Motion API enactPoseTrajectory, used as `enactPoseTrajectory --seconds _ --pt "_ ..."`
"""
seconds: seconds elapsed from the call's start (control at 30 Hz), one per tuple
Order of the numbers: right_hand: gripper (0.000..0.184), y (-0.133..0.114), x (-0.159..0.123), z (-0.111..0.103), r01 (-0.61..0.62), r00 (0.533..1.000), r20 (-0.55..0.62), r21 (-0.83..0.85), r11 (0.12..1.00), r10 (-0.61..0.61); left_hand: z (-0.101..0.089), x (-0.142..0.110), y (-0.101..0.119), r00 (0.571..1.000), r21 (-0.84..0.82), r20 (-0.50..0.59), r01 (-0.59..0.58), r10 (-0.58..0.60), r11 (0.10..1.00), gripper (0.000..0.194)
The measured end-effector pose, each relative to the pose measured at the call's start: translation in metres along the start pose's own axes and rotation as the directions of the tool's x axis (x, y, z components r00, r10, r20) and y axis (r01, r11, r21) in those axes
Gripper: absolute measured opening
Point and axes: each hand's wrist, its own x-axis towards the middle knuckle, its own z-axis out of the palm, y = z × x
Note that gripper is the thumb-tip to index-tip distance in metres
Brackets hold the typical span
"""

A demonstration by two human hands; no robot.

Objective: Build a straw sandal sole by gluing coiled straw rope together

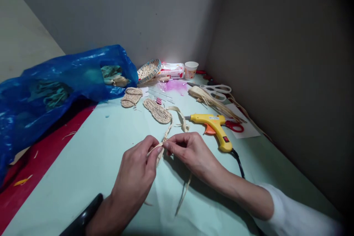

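Between my hands runs a thin braid (167, 131) of pale dried plant fibre, leading up to a coiled oval braided sole (157, 111) on the table. My left hand (139, 167) pinches the loose strands at the braid's lower end between thumb and finger. My right hand (190, 151) meets it there, thumb and fingertips pinched on the same braid. A long loose strand (183, 197) hangs below my right hand. Beside the sole curls a flat fibre strip (181, 116). A pair of small woven slippers (131, 97) lies farther back.
A yellow glue gun (211, 118) with a black cord lies right of my hands. Behind it are red-handled scissors (235, 126), a fibre bundle (210, 99) and white-handled scissors (218, 90). A blue plastic bag (83, 66), woven basket (149, 70) and paper cup (191, 70) stand at the back.
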Motion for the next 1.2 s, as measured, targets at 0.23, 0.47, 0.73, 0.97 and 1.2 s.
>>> enactPoseTrajectory --seconds 0.23,0.47,0.73,0.97,1.2 --pt "0.023 -0.003 0.000 0.003 0.012 0.999 -0.050 0.088 0.996 -0.008 0.003 -0.007 0.003 0.977 0.214 -0.119 -0.151 0.179 0.965 0.022" --pt "0.026 -0.003 -0.001 0.006 -0.038 0.999 0.017 0.262 0.964 0.035 0.016 -0.014 0.001 0.861 0.493 -0.133 -0.372 0.490 0.787 0.022" --pt "0.030 -0.008 -0.006 0.005 -0.086 0.996 0.068 0.415 0.906 0.063 0.022 -0.018 0.002 0.767 0.733 -0.040 -0.413 0.640 0.541 0.030" --pt "0.028 -0.002 -0.006 0.008 -0.087 0.996 0.066 0.483 0.871 0.063 0.025 -0.018 0.008 0.771 0.732 -0.057 -0.400 0.634 0.551 0.028" --pt "0.026 -0.003 -0.005 0.009 -0.093 0.995 0.020 0.474 0.875 0.095 0.034 -0.024 0.014 0.797 0.738 0.022 -0.420 0.604 0.528 0.030"
